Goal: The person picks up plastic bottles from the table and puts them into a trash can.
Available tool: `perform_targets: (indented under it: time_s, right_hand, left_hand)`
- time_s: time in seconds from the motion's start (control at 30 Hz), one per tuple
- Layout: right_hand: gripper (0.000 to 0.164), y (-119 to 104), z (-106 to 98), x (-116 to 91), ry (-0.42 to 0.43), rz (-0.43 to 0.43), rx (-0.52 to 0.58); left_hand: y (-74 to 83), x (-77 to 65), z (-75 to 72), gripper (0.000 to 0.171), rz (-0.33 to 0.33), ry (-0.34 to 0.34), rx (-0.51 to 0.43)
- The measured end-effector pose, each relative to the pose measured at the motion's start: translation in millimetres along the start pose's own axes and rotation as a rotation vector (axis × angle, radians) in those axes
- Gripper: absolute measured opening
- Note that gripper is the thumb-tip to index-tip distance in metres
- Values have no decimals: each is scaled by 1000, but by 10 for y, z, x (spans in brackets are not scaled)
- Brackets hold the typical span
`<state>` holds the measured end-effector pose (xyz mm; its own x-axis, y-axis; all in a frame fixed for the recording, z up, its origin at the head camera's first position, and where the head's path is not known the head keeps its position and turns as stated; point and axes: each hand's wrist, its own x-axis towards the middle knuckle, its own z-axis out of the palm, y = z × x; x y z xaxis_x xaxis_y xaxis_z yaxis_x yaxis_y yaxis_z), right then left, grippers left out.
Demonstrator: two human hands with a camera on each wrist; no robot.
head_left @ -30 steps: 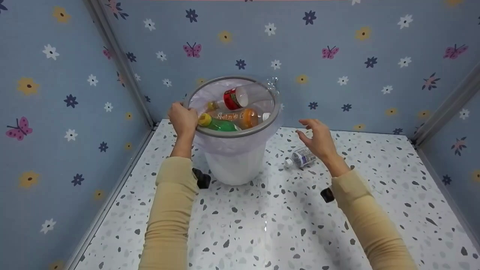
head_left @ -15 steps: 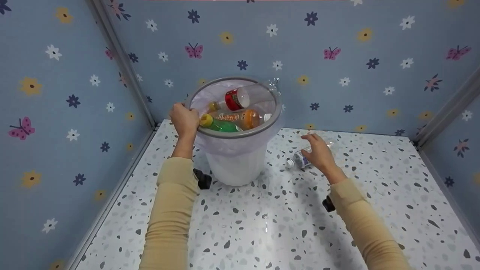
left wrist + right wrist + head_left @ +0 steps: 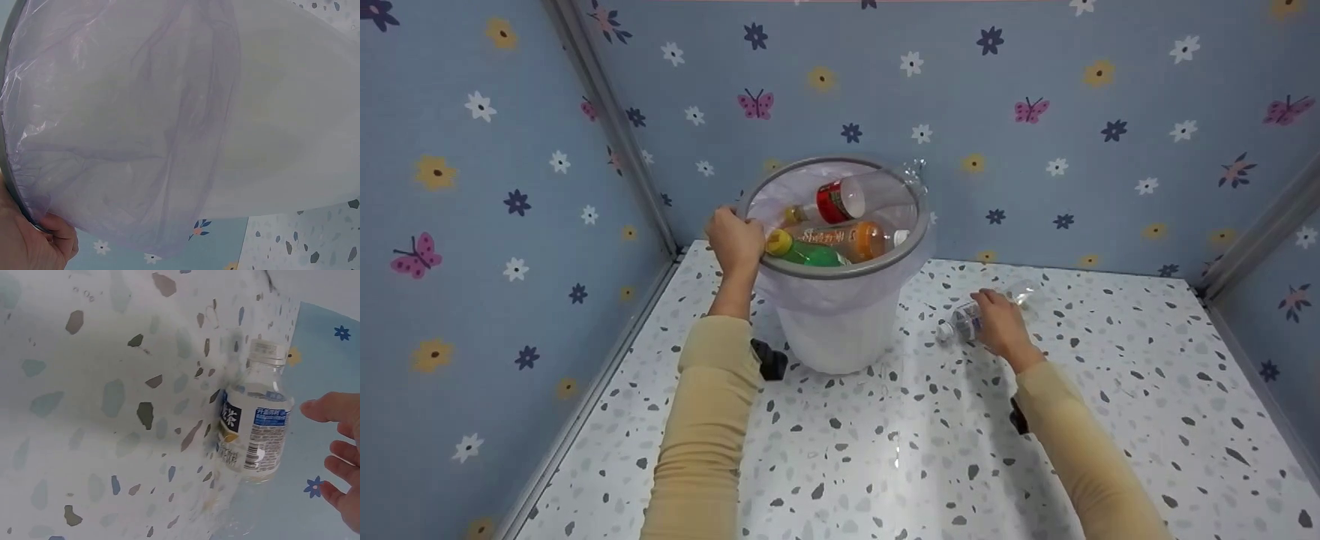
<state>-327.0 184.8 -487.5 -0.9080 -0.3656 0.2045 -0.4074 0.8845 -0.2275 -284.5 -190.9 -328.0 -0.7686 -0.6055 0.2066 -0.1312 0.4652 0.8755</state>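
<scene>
A white trash bin (image 3: 836,337) with a grey rim and a pale purple liner (image 3: 140,129) stands near the back wall. My left hand (image 3: 736,240) grips its rim on the left side, thumb inside and fingers curled over the edge. To the right of the bin, a clear plastic bottle (image 3: 256,430) with a white cap and a printed label lies on the speckled surface. Over this bottle hovers my right hand (image 3: 1001,322), fingers relaxed and spread. In the right wrist view a small gap shows between the thumb (image 3: 320,408) and the bottle.
Inside the bin lie a red-labelled bottle (image 3: 832,202), an orange-labelled bottle (image 3: 840,236) and a green bottle (image 3: 814,255) with a yellow cap. Clear plastic sticks up past the rim at its back right. Flowered blue walls (image 3: 1072,150) enclose the surface on three sides.
My right hand has come down from above onto the plastic bottle's position. My left hand keeps its hold on the bin's rim; the camera view has shifted slightly.
</scene>
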Motion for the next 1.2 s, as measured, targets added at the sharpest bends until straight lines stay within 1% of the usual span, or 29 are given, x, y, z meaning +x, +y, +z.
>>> perform_targets:
  time_s: [0.13, 0.37, 0.57, 0.87, 0.97, 1.07, 1.2]
  right_hand:
    - [68, 90, 55, -4, -22, -27, -71]
    - [69, 198, 101, 17, -78, -1, -107]
    - [74, 214, 156, 50, -113, -16, -167]
    - [69, 140, 271, 117, -166, -27, -226]
    - [64, 126, 294, 133, -162, -37, -242]
    - [60, 138, 304, 134, -140, -45, -251]
    - [62, 160, 325, 126, -147, -38, -282]
  left_hand:
    - [-2, -5, -8, 30, 4, 0, -7]
    - [-6, -3, -11, 30, 10, 11, -3]
    - [-8, 7, 0, 30, 16, 11, 8]
    - [-27, 3, -33, 30, -5, 3, -3]
    - [-30, 3, -42, 30, -5, -1, -2]
    - [-19, 4, -35, 29, 0, -2, -4]
    - [-14, 1, -15, 30, 9, -4, -11]
